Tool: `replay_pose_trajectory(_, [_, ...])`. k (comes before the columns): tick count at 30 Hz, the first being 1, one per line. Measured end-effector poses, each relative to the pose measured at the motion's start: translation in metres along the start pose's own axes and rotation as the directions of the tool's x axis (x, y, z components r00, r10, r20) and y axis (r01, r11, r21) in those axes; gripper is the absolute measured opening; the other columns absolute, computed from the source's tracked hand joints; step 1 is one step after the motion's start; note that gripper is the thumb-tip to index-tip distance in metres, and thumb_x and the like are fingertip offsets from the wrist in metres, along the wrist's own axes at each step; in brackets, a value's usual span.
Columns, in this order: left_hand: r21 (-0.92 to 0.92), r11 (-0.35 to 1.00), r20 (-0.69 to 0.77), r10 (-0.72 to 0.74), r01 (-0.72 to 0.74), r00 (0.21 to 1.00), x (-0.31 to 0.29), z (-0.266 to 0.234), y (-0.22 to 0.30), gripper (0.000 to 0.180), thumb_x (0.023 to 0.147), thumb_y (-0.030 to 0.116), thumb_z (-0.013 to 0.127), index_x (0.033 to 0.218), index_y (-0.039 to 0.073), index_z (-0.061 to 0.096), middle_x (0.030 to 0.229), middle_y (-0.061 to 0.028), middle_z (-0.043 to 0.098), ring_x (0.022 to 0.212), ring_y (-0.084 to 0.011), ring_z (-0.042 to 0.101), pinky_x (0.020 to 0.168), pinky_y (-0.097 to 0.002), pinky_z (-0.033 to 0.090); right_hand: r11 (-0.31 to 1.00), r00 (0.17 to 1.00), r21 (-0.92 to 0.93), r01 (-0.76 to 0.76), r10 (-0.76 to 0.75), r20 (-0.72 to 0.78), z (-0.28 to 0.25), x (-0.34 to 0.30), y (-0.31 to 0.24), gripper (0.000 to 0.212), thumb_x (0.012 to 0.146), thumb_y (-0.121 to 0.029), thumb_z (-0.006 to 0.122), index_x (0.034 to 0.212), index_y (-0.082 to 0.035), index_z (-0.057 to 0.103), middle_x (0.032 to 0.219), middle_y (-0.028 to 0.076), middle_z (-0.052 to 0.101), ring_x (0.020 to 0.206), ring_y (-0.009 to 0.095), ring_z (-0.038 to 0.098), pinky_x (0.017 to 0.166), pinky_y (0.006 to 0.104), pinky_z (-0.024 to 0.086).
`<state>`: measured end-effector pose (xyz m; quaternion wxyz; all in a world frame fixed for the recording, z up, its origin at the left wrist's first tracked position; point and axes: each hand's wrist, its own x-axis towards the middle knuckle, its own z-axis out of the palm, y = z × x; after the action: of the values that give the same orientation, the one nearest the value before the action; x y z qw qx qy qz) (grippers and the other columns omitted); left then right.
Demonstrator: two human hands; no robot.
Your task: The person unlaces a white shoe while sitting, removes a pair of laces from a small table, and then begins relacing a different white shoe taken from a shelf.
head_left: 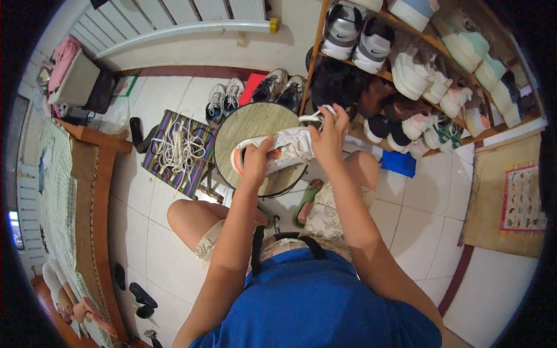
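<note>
A white sneaker with an orange lining lies on its side over a round table with a wood-grain top. My left hand grips it by the heel opening, thumb on the upper side. At the toe end, my right hand is closed with a white shoelace pinched at its fingers; part of the lace is hidden behind them. To the left, a heap of loose white laces rests on a striped folding stool.
Sneakers and a red box stand beyond the table. A wooden shoe rack full of shoes rises at the right, with a blue object on the floor by it. A bed edges the left side. Dark slippers lie near it.
</note>
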<state>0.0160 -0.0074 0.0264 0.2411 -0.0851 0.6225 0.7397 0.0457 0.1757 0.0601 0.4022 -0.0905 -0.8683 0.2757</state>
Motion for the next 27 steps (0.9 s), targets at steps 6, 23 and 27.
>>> replay_pose_trajectory(6, [0.017, 1.000, -0.019, -0.025, 0.025, 1.000, 0.004, 0.001, 0.002, 0.035, 0.088, 0.032, 0.057, 0.091, -0.003, 0.063, 0.077, -0.0092, 0.065, 0.062, -0.0157, 0.060, 0.058, -0.0296, 0.046, 0.972, 0.983, 0.175, -0.156, 0.135, 0.125, -0.018, -0.079, -0.010, 0.028, 0.073, -0.008, 0.072, 0.095, -0.004, 0.056, 0.104, 0.012, 0.046, 0.092, 0.031, 0.053, 0.075, 0.0400, 0.046])
replay_pose_trajectory(23, [0.006, 1.000, -0.040, 0.014, -0.014, 0.999, 0.003, -0.001, -0.003, 0.036, 0.087, 0.030, 0.059, 0.096, -0.004, 0.060, 0.080, -0.0098, 0.065, 0.065, -0.0172, 0.061, 0.059, -0.0316, 0.048, 0.998, 0.986, 0.065, -0.009, -0.003, 0.169, -0.015, -0.090, -0.007, 0.014, 0.076, -0.007, 0.067, 0.085, -0.005, 0.057, 0.097, 0.009, 0.047, 0.089, 0.030, 0.052, 0.072, 0.0387, 0.045])
replay_pose_trajectory(27, [0.012, 1.000, -0.026, -0.003, 0.003, 1.000, 0.003, -0.001, -0.002, 0.036, 0.087, 0.032, 0.060, 0.095, -0.004, 0.061, 0.078, -0.0090, 0.065, 0.062, -0.0160, 0.060, 0.058, -0.0305, 0.047, 0.998, 0.966, 0.062, -0.009, -0.008, 0.260, -0.022, -0.092, -0.014, 0.011, 0.078, -0.007, 0.064, 0.086, -0.006, 0.057, 0.091, 0.009, 0.052, 0.080, 0.032, 0.054, 0.073, 0.0395, 0.044])
